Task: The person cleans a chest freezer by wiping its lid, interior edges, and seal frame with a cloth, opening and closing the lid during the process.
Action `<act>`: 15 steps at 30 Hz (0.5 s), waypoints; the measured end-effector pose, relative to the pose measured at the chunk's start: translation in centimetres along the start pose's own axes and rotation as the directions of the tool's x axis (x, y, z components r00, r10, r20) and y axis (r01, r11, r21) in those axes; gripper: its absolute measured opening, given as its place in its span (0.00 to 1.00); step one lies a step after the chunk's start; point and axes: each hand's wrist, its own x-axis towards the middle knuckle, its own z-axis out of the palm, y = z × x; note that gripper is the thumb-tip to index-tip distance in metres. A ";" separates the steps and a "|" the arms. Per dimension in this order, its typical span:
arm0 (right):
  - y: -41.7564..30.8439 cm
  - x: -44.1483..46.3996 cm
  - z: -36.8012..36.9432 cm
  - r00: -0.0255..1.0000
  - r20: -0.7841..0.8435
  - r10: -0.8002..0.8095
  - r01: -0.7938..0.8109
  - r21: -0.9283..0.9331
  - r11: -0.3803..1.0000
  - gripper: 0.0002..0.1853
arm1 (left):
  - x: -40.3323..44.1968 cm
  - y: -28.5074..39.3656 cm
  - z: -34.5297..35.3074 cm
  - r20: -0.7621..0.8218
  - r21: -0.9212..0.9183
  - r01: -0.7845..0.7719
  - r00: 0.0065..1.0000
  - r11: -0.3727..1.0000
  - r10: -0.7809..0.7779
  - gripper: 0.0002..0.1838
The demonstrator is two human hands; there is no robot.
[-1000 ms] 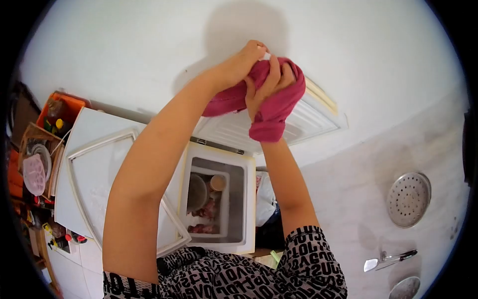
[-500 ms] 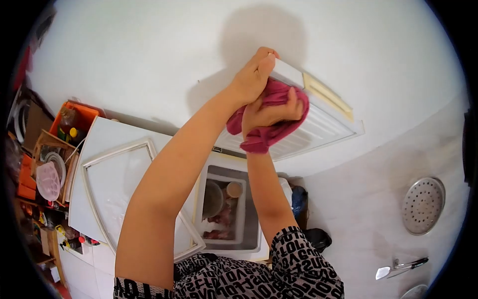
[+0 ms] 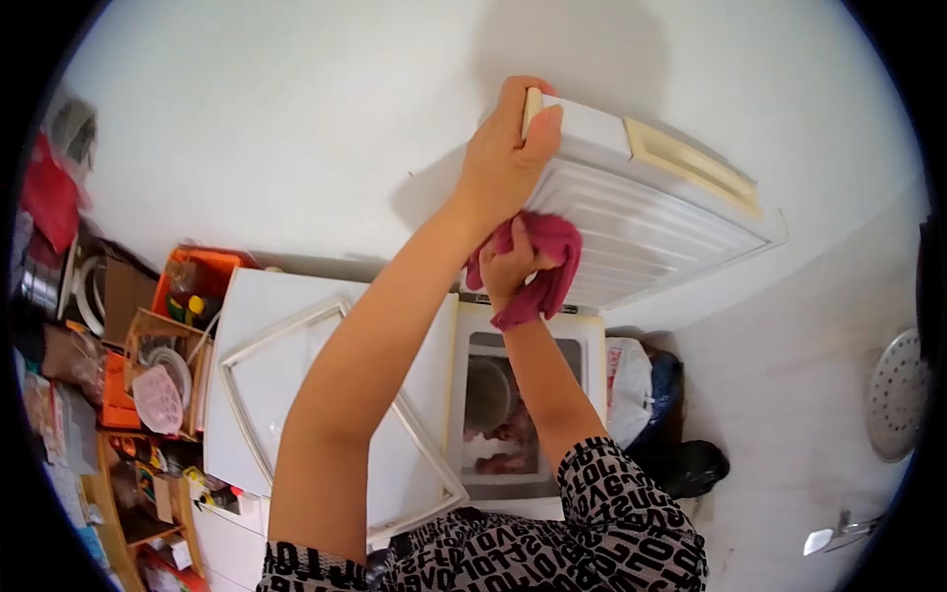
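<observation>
The closed white lid [image 3: 261,301] bears a white frame [image 3: 284,332]; it lies askew.

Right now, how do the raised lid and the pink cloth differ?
The lid is white and ribbed; the cloth is pink and bunched. The lid is larger than the cloth. The left hand grips the lid's edge; the right hand holds the cloth. Both are held.

Showing soft shadows [image 3: 572,44] on a plain white wall [image 3: 276,158], meeting a greyish side wall [image 3: 779,365] at right; showing pale floor tiles [image 3: 232,545] at lower left, beside a crowded wooden shelving unit [image 3: 111,503].
</observation>
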 end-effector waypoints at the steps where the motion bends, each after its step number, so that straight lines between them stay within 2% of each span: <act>1: 0.4 -0.7 -0.1 0.998 0.051 0.024 -0.025 0.012 1.000 0.15 | 0.2 -0.2 0.5 -0.073 0.013 -0.079 0.994 0.997 0.080 0.15; 2: 0.7 -1.5 -0.2 0.994 0.101 0.048 -0.050 0.022 0.999 0.14 | 0.3 -0.5 0.7 -0.056 0.025 -0.080 0.995 0.996 0.082 0.15; 4: 1.9 -2.5 -1.1 0.946 0.294 -0.134 0.116 0.078 0.990 0.07 | 0.3 -0.3 1.2 -0.107 0.026 -0.085 0.990 0.996 0.088 0.15; 5: 3.0 -3.5 -1.4 0.951 0.289 -0.113 0.095 0.077 0.993 0.07 | 0.2 -0.6 1.3 -0.089 0.038 -0.080 0.993 0.996 0.083 0.15; 6: 4.7 -4.9 -1.3 0.779 0.618 0.104 -0.310 0.237 0.921 0.10 | 0.3 -0.7 1.4 -0.098 0.041 -0.115 0.988 0.993 0.118 0.15; 7: 3.6 -3.6 -2.0 0.449 0.880 0.157 -0.683 0.225 0.695 0.14 | 0.4 -0.7 1.2 -0.110 0.040 -0.151 0.982 0.988 0.155 0.16; 8: 2.7 -2.6 -3.7 0.516 0.842 0.159 -0.667 0.279 0.691 0.18 | 0.5 -0.7 1.2 -0.099 0.048 -0.148 0.983 0.988 0.152 0.16; 9: 3.1 -3.0 -3.7 0.515 0.841 0.164 -0.674 0.279 0.684 0.18 | 0.4 -0.6 1.1 -0.098 0.020 -0.156 0.983 0.988 0.157 0.16; 11: 4.5 -3.5 -3.5 0.423 0.901 0.098 -0.584 0.189 0.790 0.15 | 0.4 -0.7 1.2 -0.093 -0.005 -0.164 0.982 0.986 0.163 0.17; 12: 4.1 -3.1 -3.3 0.428 0.898 0.099 -0.586 0.192 0.787 0.15 | 0.4 -0.7 1.2 -0.094 -0.028 -0.146 0.985 0.989 0.143 0.17; 13: 3.6 -2.7 -2.9 0.716 0.698 -0.019 -0.271 0.302 0.914 0.12 | 0.4 -0.8 1.1 -0.094 -0.039 -0.137 0.987 0.990 0.133 0.17; 14: 3.3 -2.3 -2.6 0.879 0.429 -0.206 0.082 0.290 0.954 0.11 | 0.5 -0.9 1.1 -0.093 -0.050 -0.128 0.988 0.991 0.123 0.18; 15: 1.9 -0.1 -3.0 0.878 0.435 -0.197 0.072 0.288 0.955 0.11 | 0.5 -1.0 1.1 -0.100 -0.005 -0.156 0.983 0.988 0.154 0.19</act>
